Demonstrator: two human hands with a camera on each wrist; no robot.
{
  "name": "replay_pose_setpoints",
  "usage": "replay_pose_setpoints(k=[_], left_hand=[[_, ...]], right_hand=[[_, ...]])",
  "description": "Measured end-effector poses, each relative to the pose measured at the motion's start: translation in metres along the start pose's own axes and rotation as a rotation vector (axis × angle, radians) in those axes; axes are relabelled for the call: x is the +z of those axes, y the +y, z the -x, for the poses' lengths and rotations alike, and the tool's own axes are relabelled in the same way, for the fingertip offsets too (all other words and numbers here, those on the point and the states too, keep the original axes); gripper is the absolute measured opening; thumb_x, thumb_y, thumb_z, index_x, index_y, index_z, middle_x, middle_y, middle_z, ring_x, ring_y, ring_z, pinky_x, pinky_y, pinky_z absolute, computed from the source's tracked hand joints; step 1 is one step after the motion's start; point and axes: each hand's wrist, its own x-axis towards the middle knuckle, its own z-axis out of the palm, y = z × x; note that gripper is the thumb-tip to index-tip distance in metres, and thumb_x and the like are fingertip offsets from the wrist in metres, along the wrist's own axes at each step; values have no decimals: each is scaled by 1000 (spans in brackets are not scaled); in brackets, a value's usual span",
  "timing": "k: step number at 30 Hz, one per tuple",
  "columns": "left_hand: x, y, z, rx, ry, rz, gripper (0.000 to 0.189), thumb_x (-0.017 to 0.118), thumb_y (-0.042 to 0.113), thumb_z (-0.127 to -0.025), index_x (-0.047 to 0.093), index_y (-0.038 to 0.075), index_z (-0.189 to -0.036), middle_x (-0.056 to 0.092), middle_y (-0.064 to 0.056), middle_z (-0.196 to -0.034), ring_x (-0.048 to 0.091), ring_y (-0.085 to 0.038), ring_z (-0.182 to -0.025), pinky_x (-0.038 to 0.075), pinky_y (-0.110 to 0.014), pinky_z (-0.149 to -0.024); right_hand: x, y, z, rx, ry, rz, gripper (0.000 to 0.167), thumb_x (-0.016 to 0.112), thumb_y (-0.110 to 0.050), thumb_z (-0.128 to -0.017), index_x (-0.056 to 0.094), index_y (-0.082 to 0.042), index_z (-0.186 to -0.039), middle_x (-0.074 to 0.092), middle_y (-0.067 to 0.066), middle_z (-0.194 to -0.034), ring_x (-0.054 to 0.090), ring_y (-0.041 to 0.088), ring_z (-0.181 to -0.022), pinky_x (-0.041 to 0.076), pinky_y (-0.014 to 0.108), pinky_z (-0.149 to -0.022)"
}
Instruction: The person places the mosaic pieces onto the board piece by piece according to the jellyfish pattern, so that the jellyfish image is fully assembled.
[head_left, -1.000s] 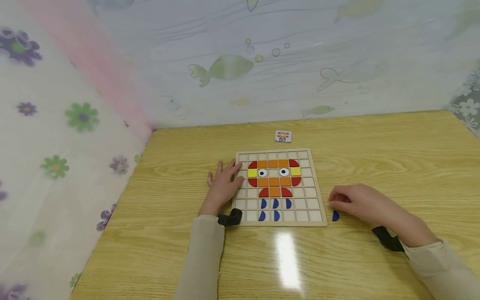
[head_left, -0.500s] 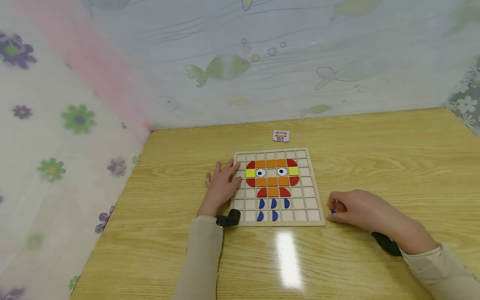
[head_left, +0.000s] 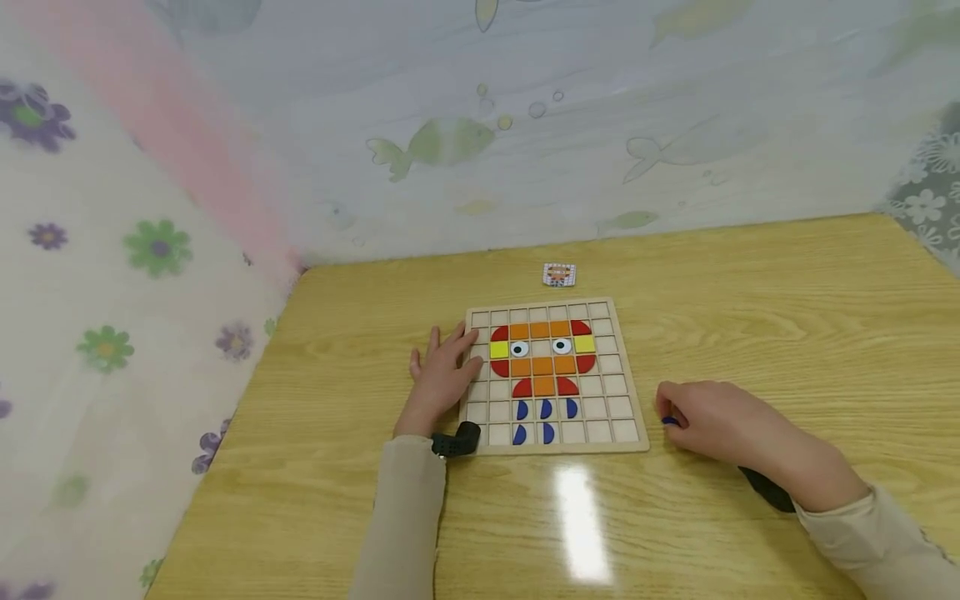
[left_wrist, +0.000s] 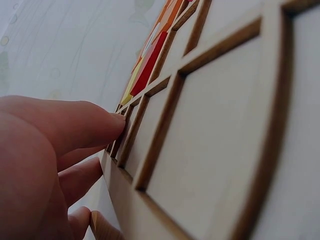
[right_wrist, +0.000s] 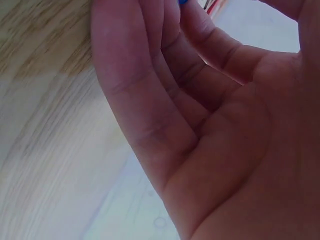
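Note:
A wooden grid board lies on the table with a pattern of flat pieces in its cells. My left hand rests at its left side, fingers spread, thumb and fingertips over the rim. In the left wrist view, a finger touches the board's edge cells. To the right of the board, my right hand pinches a blue half-circle piece between thumb and fingers, low over the table. Only a blue sliver of it shows in the right wrist view. Several blue half-circles sit in the lower two rows.
Red, orange and yellow pieces and two eye pieces fill cells higher on the board. A small picture card lies behind it. The patterned wall borders the table's far edge.
The right hand has come down over the blue half-circle beside the board, and its fingers have taken hold of it. The left hand keeps its place on the board.

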Motion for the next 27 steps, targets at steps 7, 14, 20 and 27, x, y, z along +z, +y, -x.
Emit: replay_pose_setpoints(k=[7,14,20,27], left_hand=[[1,-3,0,-4,6,-12,48,48,34,-90,40,25,-136,22,7,-145,0,-27,-135,-8,-56,-99],[-2,-5,1,-1,9,-11,48,48,34,-90,40,25,-136,22,6,-145,-1,-27,-135,-9,-56,-99],[-1,-3,3,-3,-15,-12,50,48,37,-89,38,26,-137,20,6,-146,-3,-28,-135,-9,-57,-98],[-1,-1,1,6,-18,-12,49,48,36,-90,38,26,-137,19,6,-146,-3,-28,-135,-9,-57,-98]], right_hand=[[0,8,-4,-3,-17,-90,12,61,-12,-79,51,-19,-78,41,-8,-62,37,5,-56,31,23,-53],[-4,4,-10,-45,7,-67,10,62,-12,-80,55,-20,-79,41,-11,-62,37,4,-56,32,23,-54],[-8,-5,-23,-36,36,-86,9,63,-12,-80,57,-18,-80,45,-10,-65,41,7,-60,35,24,-56],[-7,-13,-34,-18,73,-90,8,66,-14,-79,60,-18,-79,50,-11,-67,44,8,-62,38,26,-58]])
